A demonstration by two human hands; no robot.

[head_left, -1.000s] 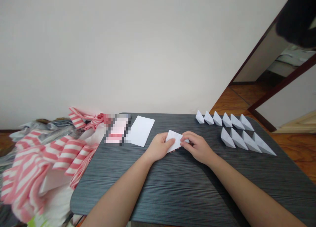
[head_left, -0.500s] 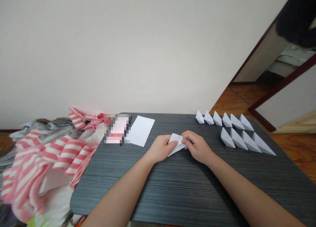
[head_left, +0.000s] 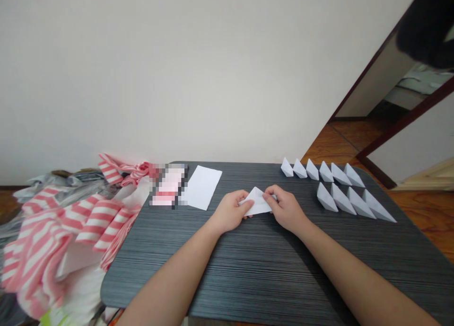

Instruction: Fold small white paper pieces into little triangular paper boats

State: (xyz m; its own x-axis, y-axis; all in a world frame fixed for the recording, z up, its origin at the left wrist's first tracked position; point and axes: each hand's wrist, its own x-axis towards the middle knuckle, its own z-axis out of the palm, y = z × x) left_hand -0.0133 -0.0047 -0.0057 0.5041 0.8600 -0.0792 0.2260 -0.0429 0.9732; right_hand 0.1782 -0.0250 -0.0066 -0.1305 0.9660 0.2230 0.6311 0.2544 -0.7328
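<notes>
A folded piece of white paper (head_left: 257, 206), its peak pointing away from me, is held between my two hands above the dark table (head_left: 227, 264). My left hand (head_left: 230, 211) pinches its left side, thumb on top and fingers underneath. At the right side my right hand (head_left: 283, 207) grips it the same way, thumb pressed on the upper face. To the left lies a stack of white paper sheets (head_left: 205, 188). Several folded white paper shapes stand in two rows on the right, a back row (head_left: 312, 170) and a front row (head_left: 342, 200).
A pixelated phone-like object (head_left: 168, 186) lies beside the sheets. Red-and-white striped cloth (head_left: 90, 217) and other fabric are heaped left of the table. A pale wall (head_left: 198, 80) rises behind it, and a doorway with wooden floor (head_left: 326, 139) is at the right.
The folded paper has turned so its peak now points away and a straight edge faces me. My right hand has shifted from its upper corner to its right side.
</notes>
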